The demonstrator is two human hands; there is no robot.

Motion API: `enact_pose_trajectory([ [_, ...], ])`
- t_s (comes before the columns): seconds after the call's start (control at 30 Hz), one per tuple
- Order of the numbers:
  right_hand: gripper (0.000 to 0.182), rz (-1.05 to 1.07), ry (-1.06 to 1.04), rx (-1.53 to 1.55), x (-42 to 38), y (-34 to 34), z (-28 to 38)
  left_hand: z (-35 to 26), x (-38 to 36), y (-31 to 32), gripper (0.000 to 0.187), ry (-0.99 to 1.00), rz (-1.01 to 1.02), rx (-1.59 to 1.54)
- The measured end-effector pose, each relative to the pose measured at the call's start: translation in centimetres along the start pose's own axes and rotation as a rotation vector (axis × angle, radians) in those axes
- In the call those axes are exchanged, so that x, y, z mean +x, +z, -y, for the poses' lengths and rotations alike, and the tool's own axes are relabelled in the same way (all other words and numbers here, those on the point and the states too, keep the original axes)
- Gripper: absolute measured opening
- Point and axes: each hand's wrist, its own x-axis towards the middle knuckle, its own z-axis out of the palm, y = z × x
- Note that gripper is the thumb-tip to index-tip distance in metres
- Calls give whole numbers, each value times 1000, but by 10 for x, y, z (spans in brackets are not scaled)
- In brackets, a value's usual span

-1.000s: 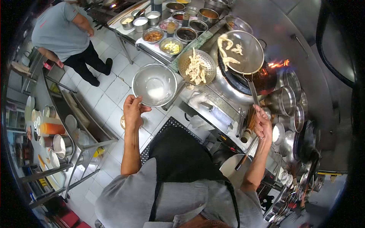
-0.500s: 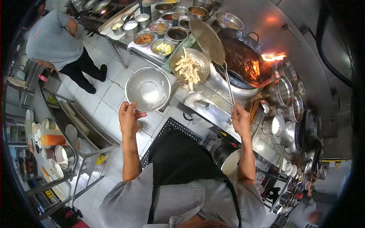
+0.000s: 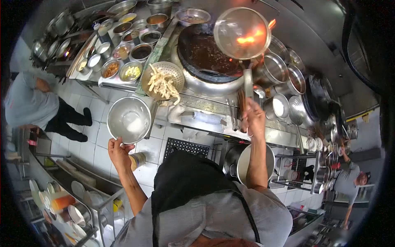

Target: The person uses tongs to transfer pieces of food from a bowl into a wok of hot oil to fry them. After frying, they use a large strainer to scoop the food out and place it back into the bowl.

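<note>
Here's the mesh strainer (image 3: 230,31), lifted over the right side of the black wok (image 3: 184,61), orange flame (image 3: 245,40) glowing against its mesh! The right hand (image 3: 254,117), a touch blurred, is wrapped round the handle (image 3: 248,82). Across on the left, the left hand (image 3: 119,152) pinches the rim of a metal bowl (image 3: 117,115), white residue (image 3: 138,125) inside. Between bowl and wok sits a perforated colander (image 3: 177,74), heaped with pale strips (image 3: 162,84), one drooping over the edge. Up on the tabletop (image 3: 92,76), yellow pieces (image 3: 132,72) fill one dish. Right of the wok, steel pots (image 3: 275,69) crowd together. A person in grey (image 3: 31,101) stands far left, another person (image 3: 347,181) far right.
</note>
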Motion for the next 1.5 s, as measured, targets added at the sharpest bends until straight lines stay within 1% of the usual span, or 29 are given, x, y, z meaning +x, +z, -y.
enact_pose_trajectory([
  [0.03,32,-12,-89,106,12,-15,-4,-1,0,1,19,-11,15,19],
  [0.1,27,-113,-72,217,17,-19,25,2,3,2,19,-10,16,42],
  [0.17,25,-149,-28,418,46,-60,19,5,4,4,17,-12,17,12],
  [0.23,25,-90,5,596,75,-106,8,4,4,8,17,-16,26,36],
  [0.3,28,90,68,725,110,-169,-21,2,4,12,17,-6,81,19],
  [0.37,35,-12,84,833,101,-167,-13,2,7,12,17,-22,81,26],
  [0.4,43,77,28,855,101,-179,-29,0,5,15,16,-14,84,29],
  [0.43,49,112,-27,856,94,-178,-38,-2,2,18,15,-4,85,30],
  [0.5,52,118,-28,982,78,-169,-56,-4,1,18,13,9,71,49],
  [0.53,53,164,-25,1006,73,-169,-74,-4,1,18,13,4,69,40],
  [0.6,46,73,76,1063,48,-147,-99,-4,-2,19,12,-6,62,36],
  [0.67,35,33,215,996,16,-109,-109,-3,-5,19,13,-22,59,49],
  [0.7,26,152,218,878,4,-93,-118,-2,-7,18,13,-45,65,64],
  [0.73,22,220,311,866,-9,-71,-121,3,-6,15,13,-64,64,75],
  [0.77,19,170,392,794,-24,-46,-120,7,-8,16,13,-63,63,77],
  [0.8,17,174,418,669,-38,-27,-124,12,-12,20,14,-98,85,90],
  [0.87,18,298,507,459,-58,3,-129,27,-18,25,12,-170,119,156],
  [0.9,19,401,571,440,-66,17,-126,33,-23,31,12,-172,117,156],
  [0.97,18,463,634,399,-80,38,-122,48,-35,46,9,-279,221,232],
  [1.03,17,451,613,384,-84,41,-123,72,-44,52,9,-323,389,236],
  [1.1,15,442,594,367,-83,38,-126,90,-54,59,9,-435,476,239],
  [1.17,6,332,562,342,-80,25,-134,101,-61,63,10,-518,539,207],
  [1.2,3,291,548,357,-80,19,-136,104,-63,63,10,-516,531,208],
  [1.27,3,275,524,400,-81,9,-142,107,-64,58,15,-537,658,227],
  [1.3,4,248,497,438,-84,7,-145,106,-61,56,15,-541,661,239],
  [1.37,3,222,460,422,-87,7,-140,102,-53,57,21,-506,818,423],
  [1.4,4,213,460,386,-88,8,-135,99,-46,58,21,-511,829,433],
  [1.47,6,176,443,316,-89,9,-130,90,-25,64,26,-77,823,823],
  [1.5,6,167,441,327,-90,9,-131,85,-14,74,22,149,771,1009],
])
